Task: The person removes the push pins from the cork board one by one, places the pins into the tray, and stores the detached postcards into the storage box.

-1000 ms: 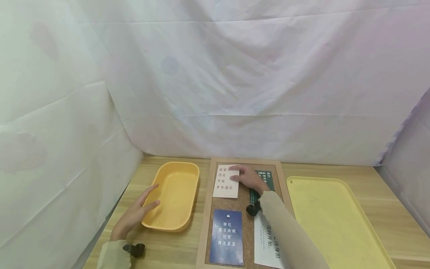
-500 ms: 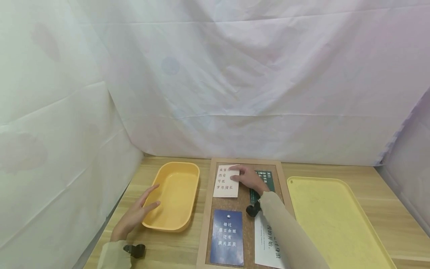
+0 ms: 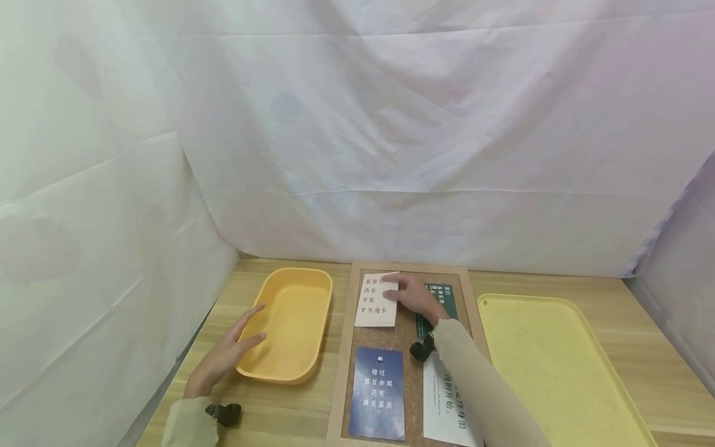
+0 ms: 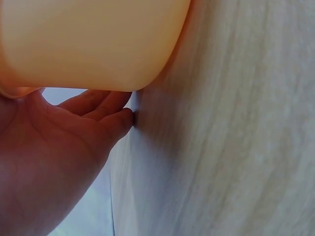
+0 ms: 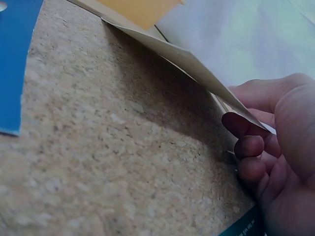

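Observation:
On the corkboard [image 3: 410, 385], my right hand [image 3: 414, 297] pinches the right edge of a white card [image 3: 371, 310] printed with dark characters. In the right wrist view that edge of the card [image 5: 184, 59] is raised off the cork, while its far end stays low by the wooden frame. My left hand [image 3: 223, 354] rests over the left rim of a yellow plastic bin [image 3: 324, 323], thumb and one finger reaching inside. Other fingers [image 4: 115, 118] lie outside it, close to the tabletop. Nothing shows inside the bin.
A blue card [image 3: 377, 397] with a silver pin at its top lies nearest on the board. A green card [image 3: 441, 295] and another white card [image 3: 441, 403] are partly hidden by my right arm. To the right lies a yellow tray [image 3: 558, 360]. White cloth [image 3: 391, 124] encloses the table.

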Available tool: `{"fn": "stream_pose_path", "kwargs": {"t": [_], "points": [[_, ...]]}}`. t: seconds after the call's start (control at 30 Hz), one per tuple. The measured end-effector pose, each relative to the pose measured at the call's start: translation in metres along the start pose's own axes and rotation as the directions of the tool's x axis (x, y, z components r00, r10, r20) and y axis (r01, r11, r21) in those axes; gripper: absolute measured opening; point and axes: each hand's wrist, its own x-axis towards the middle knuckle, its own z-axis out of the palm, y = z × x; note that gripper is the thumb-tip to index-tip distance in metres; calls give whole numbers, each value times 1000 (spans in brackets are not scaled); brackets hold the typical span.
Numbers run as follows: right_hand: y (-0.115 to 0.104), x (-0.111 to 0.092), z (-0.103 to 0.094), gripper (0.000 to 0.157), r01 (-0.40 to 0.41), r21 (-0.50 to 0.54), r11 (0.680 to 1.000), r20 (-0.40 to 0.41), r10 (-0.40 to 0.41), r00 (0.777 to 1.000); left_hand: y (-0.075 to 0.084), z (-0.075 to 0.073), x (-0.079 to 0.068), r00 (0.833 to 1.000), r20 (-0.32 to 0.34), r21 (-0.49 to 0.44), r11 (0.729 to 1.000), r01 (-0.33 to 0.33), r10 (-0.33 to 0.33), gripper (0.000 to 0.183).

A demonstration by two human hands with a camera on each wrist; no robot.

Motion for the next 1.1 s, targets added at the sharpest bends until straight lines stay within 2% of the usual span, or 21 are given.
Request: {"fn": "stream_pose_path", "kwargs": {"t": [0.67,1.1], "points": [[-10,1,-1,43,-47,89,995,13,46,999,2,0,2,1000,-2,6,1000,16,-16,67],[-26,0,-4,43,-49,148,988,-34,54,998,2,1,4,1000,-1,6,1000,11,-11,67]]}}
